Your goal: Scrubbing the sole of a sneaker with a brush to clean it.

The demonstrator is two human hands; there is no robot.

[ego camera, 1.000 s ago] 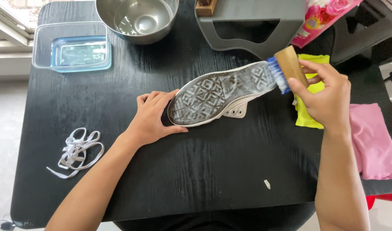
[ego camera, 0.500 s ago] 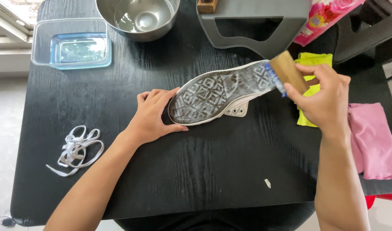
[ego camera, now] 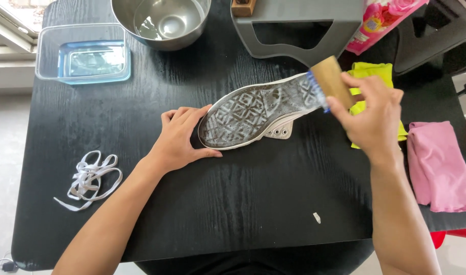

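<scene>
A white canvas shoe (ego camera: 253, 114) lies sole-up on the black table (ego camera: 233, 203), its patterned sole wet and soapy. My left hand (ego camera: 179, 137) grips the shoe's toe end and presses it to the table. My right hand (ego camera: 370, 119) holds a wooden scrub brush (ego camera: 332, 81) with blue bristles, and the bristles rest on the heel end of the sole.
A metal bowl (ego camera: 162, 20) with water and a clear rectangular container (ego camera: 83, 53) stand at the back left. White laces (ego camera: 90, 178) lie at the left. A yellow cloth (ego camera: 370, 71) and a pink cloth (ego camera: 439, 165) lie at the right. A grey stand (ego camera: 299, 28) sits behind the shoe.
The brush has moved slightly along the heel end of the sole and tilted. My left hand and the shoe have stayed in place.
</scene>
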